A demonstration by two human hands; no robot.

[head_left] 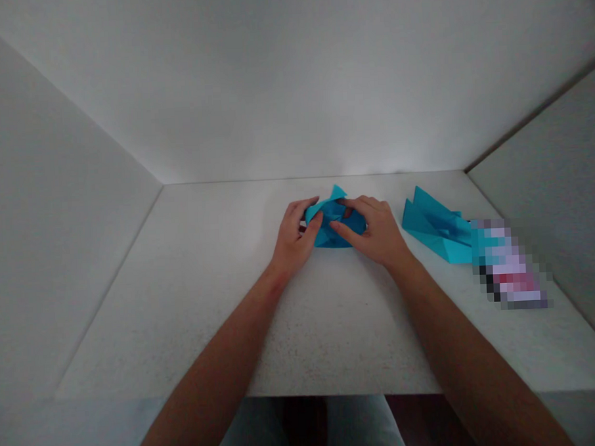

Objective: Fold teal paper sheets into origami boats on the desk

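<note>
A partly folded piece of blue paper point(333, 216) lies on the white table point(222, 298), a little past its middle. My left hand point(294, 239) grips its left side, thumb on top and fingers curled under the edge. My right hand point(377, 231) holds its right side, the thumb pressing down on the paper's middle. One pointed flap sticks up between the two hands.
A second folded blue paper shape point(438, 227) lies to the right, near the right wall. Beside it sits a blurred-out object point(511, 269). White walls close in the table on the left, back and right. The front edge is near my body.
</note>
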